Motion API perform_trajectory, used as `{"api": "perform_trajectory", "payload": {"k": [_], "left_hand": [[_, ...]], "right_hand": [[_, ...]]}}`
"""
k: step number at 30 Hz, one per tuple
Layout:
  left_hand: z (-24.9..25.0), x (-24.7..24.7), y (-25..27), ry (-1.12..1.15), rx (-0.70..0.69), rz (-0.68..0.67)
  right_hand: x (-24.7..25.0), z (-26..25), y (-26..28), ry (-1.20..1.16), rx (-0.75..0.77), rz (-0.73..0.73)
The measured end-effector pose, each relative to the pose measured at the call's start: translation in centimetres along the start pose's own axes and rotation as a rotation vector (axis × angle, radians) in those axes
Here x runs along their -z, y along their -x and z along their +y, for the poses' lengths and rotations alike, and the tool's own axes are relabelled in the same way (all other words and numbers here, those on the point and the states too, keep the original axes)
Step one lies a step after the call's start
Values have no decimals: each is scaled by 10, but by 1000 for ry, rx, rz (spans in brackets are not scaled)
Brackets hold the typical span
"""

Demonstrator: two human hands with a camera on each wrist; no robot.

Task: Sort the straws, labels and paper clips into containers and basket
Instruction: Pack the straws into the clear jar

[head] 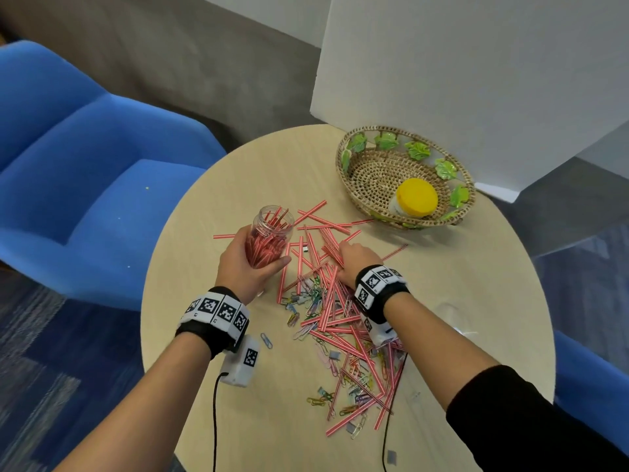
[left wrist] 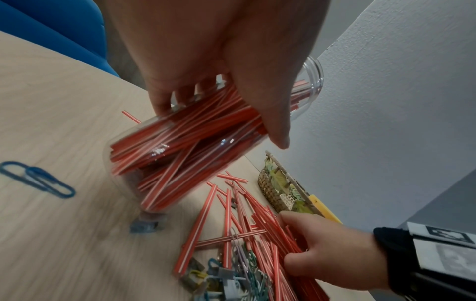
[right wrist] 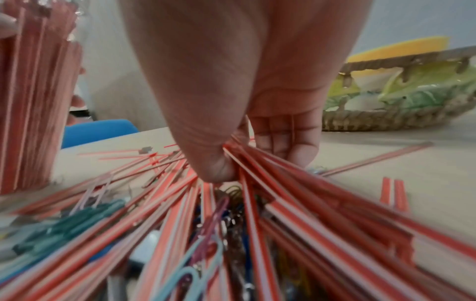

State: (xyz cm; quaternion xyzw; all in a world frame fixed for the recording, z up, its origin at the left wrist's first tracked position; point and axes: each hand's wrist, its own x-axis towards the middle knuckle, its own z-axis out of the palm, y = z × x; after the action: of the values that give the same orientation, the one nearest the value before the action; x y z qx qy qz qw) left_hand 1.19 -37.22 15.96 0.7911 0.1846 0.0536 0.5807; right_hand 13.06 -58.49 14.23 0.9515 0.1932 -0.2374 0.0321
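Note:
My left hand [head: 250, 258] grips a clear plastic jar [head: 270, 235] packed with red-and-white straws, tilted on the round table [head: 238, 185]. In the left wrist view the jar [left wrist: 195, 146] leans toward the pile with the fingers [left wrist: 273, 114] curled round it. My right hand [head: 354, 260] lies on the heap of loose straws [head: 337, 321] and pinches a bunch of them; the right wrist view shows the thumb and fingers [right wrist: 221, 163] closed on the straws [right wrist: 296, 189]. Coloured paper clips [head: 313, 298] and small grey labels [head: 335, 354] are mixed into the heap.
A woven basket [head: 354, 158] with green leaf trim stands at the table's far right and holds a white container with a yellow lid [head: 417, 197]. A lone blue paper clip [head: 266, 340] lies near my left wrist. A blue sofa [head: 68, 158] sits left of the table.

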Motion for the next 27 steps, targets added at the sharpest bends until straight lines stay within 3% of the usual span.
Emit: {"api": "perform_trajectory", "payload": {"k": [6,12,18,27], "left_hand": [[1,-4,5,-12,-8,-13],[11,-12,14,-23,-35,-21],[26,-26,23,-12,-72,-57],[50,-60,50,-70,-91,-183]], "right_hand": [[-4,16,10,-270,-47,-28],[8,30,23,-507,-70,-145],[7,48,49,-1275,-196,6],[40,60,99,-2011,-50,75]]}}
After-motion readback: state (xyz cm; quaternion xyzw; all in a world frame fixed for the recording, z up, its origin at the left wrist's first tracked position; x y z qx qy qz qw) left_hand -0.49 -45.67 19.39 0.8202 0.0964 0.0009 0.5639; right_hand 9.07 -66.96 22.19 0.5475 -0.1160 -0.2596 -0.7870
